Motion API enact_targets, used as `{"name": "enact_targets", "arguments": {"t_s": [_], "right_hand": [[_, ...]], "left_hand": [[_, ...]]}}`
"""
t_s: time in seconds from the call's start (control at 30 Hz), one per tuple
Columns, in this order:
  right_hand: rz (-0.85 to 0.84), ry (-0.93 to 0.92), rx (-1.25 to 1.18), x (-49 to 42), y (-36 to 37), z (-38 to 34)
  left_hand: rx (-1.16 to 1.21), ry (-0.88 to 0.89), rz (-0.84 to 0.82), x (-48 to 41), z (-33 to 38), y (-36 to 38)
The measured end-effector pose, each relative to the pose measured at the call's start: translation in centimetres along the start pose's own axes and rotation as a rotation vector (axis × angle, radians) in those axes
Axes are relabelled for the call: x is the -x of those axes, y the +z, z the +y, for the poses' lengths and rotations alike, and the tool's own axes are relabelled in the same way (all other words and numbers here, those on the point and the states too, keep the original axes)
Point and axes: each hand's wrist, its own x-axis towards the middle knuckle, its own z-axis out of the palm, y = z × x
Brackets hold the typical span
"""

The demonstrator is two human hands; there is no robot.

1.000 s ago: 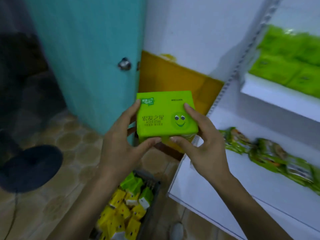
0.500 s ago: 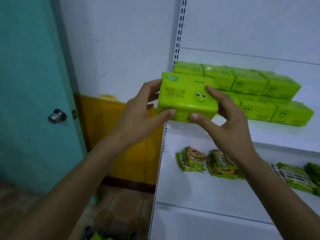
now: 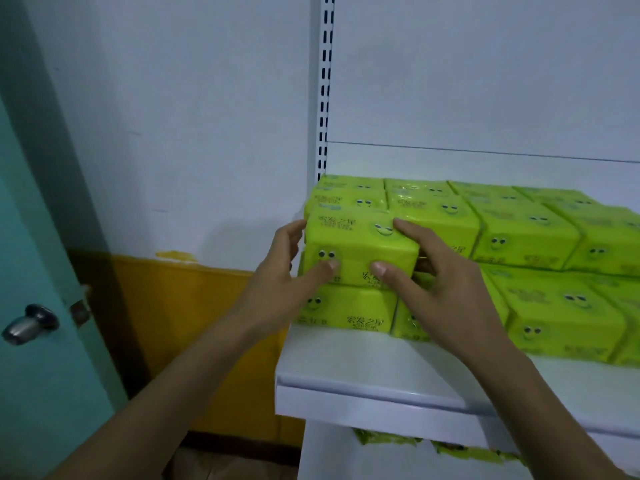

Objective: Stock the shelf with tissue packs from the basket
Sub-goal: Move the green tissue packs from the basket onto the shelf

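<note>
Tissue pack (image 3: 356, 237), bright green with smiley faces printed on its top and front, sits between the two hands at the left front corner of the shelf (image 3: 381, 400). The left hand (image 3: 277, 275) grips its left end: the fingers wrap round the side and the thumb presses flat on the front face. The right hand (image 3: 440, 285) grips the right end, with the forefinger laid along the top, the thumb on the front face close to the left thumb, and the other fingers curled at the pack's right side. Directly under the hands lies a lower pack (image 3: 346, 310) of the same kind. The held one lies on it or just over it; I cannot tell whether its weight is set down. Beyond the fingertips and away to the right of the right hand, stocked packs (image 3: 526, 233) fill the shelf in two layers, packed tight against one another. Above the left hand a slotted white upright (image 3: 325, 81) rises at the shelf's left edge. Left of the left forearm the wall carries a yellow band (image 3: 194, 323), and farther left stands a teal door (image 3: 34, 237) with a metal knob (image 3: 29, 323). Below the right forearm, under the shelf, the edges of green snack packets (image 3: 388, 438) show.
</note>
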Motion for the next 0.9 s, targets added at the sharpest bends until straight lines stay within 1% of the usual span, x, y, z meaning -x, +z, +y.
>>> {"name": "enact_targets", "arguments": {"t_s": [0.07, 0.2, 0.33, 0.47, 0.53, 0.57, 0.63, 0.7, 0.73, 0.77, 0.8, 0.9], "right_hand": [[-0.002, -0.022, 0.042, 0.1, 0.3, -0.2], [0.011, -0.035, 0.054, 0.4, 0.8, -0.4], [0.021, -0.041, 0.061, 0.7, 1.0, -1.1], [0.008, 0.011, 0.120, 0.8, 0.7, -2.4], [-0.023, 0.058, 0.146, 1.0, 0.4, -3.0], [-0.009, 0.066, 0.183, 1.4, 0.3, -3.4], [0.125, 0.047, 0.241, 2.8, 0.5, -5.0], [0.300, -0.052, 0.166, 5.0, 1.6, -7.2], [0.334, -0.105, 0.093, 6.2, 2.7, -8.4], [0.321, -0.144, 0.022, 7.6, 4.3, -9.6], [0.273, -0.172, -0.034, 8.9, 6.3, -10.8], [0.024, -0.194, -0.142, 13.4, 14.0, -13.6]], "left_hand": [[0.154, -0.048, -0.011, 0.1, 0.2, 1.0], [0.249, -0.034, -0.035, 0.0, -0.3, 1.6], [0.163, -0.035, 0.033, -0.4, -1.3, 1.1], [0.228, -0.026, -0.117, -0.7, -0.9, 0.5], [0.190, -0.045, -0.164, -0.4, -0.8, -0.6], [0.145, -0.073, -0.158, 0.1, -1.0, -1.3], [0.082, -0.120, -0.113, 2.2, -1.5, -3.2], [0.112, -0.128, -0.040, 5.6, -2.5, -5.8], [0.129, -0.141, -0.006, 7.7, -3.1, -7.2], [0.145, -0.157, 0.032, 9.9, -4.2, -8.9], [0.158, -0.198, 0.077, 12.3, -5.4, -10.7], [0.169, -0.373, 0.288, 20.1, -10.5, -16.7]]}}
